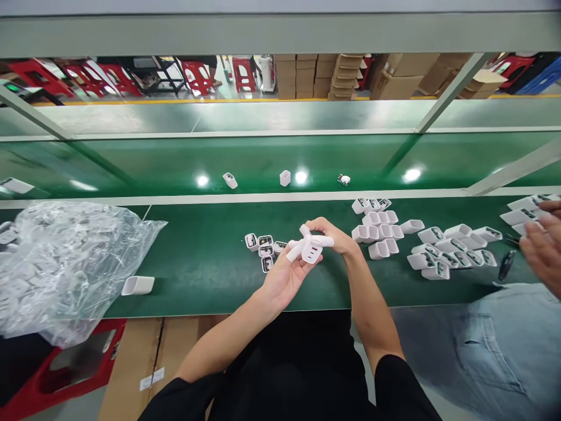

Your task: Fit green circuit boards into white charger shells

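In front of my body, a white charger housing (312, 254) with port slots in its end face is held between both hands. My left hand (280, 283) is closed around it from below, palm turned up. From the right, my right hand (333, 232) grips the same piece with its fingers bent. White coverings sit on some of my fingertips and partly hide the piece. Just left of my hands lies a small group of white housings (265, 251) with inner parts showing. Right of my hands stand several white housings (384, 232) packed close together.
A clear plastic bag (79, 263) full of white parts lies at left, with a lone white housing (138, 285) beside it. More filled housings (451, 248) lie at right, near a co-worker's hand (546, 248). Metal posts (456, 90) and a rail cross beyond the green bench (197, 257).
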The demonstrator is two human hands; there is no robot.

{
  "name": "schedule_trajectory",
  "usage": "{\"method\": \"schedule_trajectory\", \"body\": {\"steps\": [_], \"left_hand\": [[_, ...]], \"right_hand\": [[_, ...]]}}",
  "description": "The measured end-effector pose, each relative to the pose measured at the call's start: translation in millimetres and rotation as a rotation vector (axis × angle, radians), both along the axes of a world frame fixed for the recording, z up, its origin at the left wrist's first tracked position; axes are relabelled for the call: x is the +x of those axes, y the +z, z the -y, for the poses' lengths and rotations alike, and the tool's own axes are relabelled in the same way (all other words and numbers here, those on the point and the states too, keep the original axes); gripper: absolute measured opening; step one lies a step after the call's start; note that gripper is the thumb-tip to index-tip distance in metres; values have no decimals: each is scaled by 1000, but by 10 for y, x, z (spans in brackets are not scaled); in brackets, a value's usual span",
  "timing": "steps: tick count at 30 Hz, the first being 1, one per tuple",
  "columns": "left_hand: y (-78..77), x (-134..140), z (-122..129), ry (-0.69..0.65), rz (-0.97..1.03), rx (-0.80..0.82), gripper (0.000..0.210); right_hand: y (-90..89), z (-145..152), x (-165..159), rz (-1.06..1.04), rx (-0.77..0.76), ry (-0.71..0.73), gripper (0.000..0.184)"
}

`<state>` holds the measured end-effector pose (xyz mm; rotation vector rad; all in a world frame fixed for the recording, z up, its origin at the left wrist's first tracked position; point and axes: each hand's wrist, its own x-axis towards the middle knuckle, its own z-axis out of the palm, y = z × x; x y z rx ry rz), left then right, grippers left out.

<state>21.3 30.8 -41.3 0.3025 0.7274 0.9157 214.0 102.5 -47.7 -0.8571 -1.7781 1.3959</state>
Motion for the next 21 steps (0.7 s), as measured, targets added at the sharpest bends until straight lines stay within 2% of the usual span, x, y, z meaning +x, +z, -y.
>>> {"method": "schedule_trajectory", "body": {"steps": [3, 5, 7, 9, 10, 13, 17, 21], "left_hand": [[-16, -353, -143, 183, -188, 282, 43], [-63, -739, -359, 409, -459, 564, 42], [-158, -1192, -614, 598, -814, 805, 39], [-300, -1627, -835, 601, -1152, 876, 36], [-383, -1808, -916, 537, -1275, 871, 32], [-626, -2137, -1024, 372, -1430, 839, 15], [-815, -2202, -967, 355, -1475, 817, 7], [-836, -2199, -932, 366, -1471, 816, 3]], "right_hand": [[7, 25, -39, -34, 30, -111, 71], [4, 41, -31, -40, 57, -177, 73], [-8, 47, -9, -43, 73, -209, 74], [-29, 43, 6, -41, 87, -212, 75], [-43, 40, 8, -36, 90, -206, 74], [-102, 28, -7, -12, 77, -185, 72], [-190, 7, -45, 44, 79, -175, 69], [-210, 4, -84, 92, 75, -175, 58]]}}
